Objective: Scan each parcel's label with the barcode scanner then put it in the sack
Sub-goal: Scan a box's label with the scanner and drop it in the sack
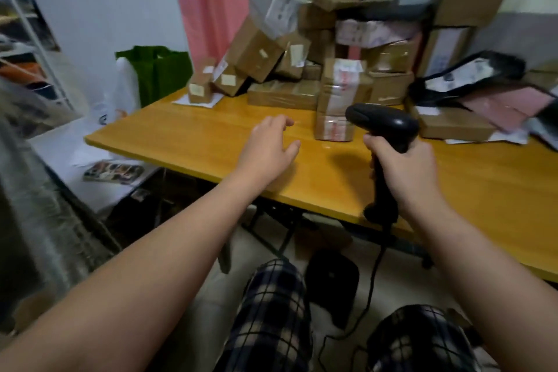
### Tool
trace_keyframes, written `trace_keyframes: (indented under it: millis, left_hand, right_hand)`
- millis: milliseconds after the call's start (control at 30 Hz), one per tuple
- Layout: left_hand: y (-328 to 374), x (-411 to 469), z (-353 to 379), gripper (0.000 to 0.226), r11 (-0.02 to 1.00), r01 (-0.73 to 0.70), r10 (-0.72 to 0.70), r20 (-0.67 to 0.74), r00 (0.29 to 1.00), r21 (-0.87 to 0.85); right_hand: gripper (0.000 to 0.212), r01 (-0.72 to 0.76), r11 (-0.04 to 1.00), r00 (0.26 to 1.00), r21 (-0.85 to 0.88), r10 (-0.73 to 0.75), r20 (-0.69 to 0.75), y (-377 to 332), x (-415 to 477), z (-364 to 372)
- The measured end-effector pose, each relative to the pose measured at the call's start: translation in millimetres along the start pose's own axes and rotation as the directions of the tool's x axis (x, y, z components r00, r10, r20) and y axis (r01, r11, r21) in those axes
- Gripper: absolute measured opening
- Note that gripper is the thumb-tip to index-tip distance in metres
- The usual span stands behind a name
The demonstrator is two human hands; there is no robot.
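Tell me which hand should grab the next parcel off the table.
Left, most likely. The left hand is open and empty above the table, near the upright taped parcel. The right hand grips the barcode scanner, so it is occupied.

A honey-coloured wooden tabletop [193,142] runs from left of centre to the near right, borne on black metal folding legs [271,229]. Beneath it the floor [211,290] is pale and smooth, dim in the table's shadow. At the far left stands a plain white wall [99,3], and against it, at the left edge, a white metal shelf rack [30,33] whose contents are blurred. Right of the white wall hangs a fabric curtain in grey and pink bands [211,9]. The far right wall [528,30] is pale above and grey below. A low white surface [60,142] sits just left of the table. The light is soft and even.
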State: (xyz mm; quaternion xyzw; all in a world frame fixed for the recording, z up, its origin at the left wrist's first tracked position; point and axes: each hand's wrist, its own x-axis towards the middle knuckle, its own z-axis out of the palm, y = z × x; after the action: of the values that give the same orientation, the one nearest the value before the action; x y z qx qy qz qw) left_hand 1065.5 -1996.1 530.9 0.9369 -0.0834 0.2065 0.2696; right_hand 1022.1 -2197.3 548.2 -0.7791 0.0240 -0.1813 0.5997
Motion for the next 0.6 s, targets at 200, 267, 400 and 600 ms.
trace_keyframes:
  millis: [200, 267, 400, 600]
  left_hand:
    - [58, 70, 24, 0.066, 0.999, 0.040, -0.039, 0.017, 0.999, -0.016]
    - [73, 96, 29, 0.070, 0.997, 0.078, -0.079, 0.028, 0.996, 0.025]
    - [81, 137, 46, 0.082, 0.974, 0.101, -0.124, 0.106, 0.987, 0.203]
    - [69, 162, 54, 0.071, 0.979, 0.112, -0.116, 0.015, 0.993, 0.168]
  right_hand:
    - [0.028, -0.043, 0.996, 0.995, 0.077, 0.050, -0.085, -1, 30, -28]
    - [0.024, -0.033, 0.997, 0.995, 0.069, 0.039, -0.092, 1, 39, -30]
    - [0.018, -0.061, 0.994, 0.994, 0.091, 0.069, -0.083, 7, 55, -30]
    - [0.019, -0.147, 0.974, 0.986, 0.172, 0.158, -0.057, 19, 63, -40]
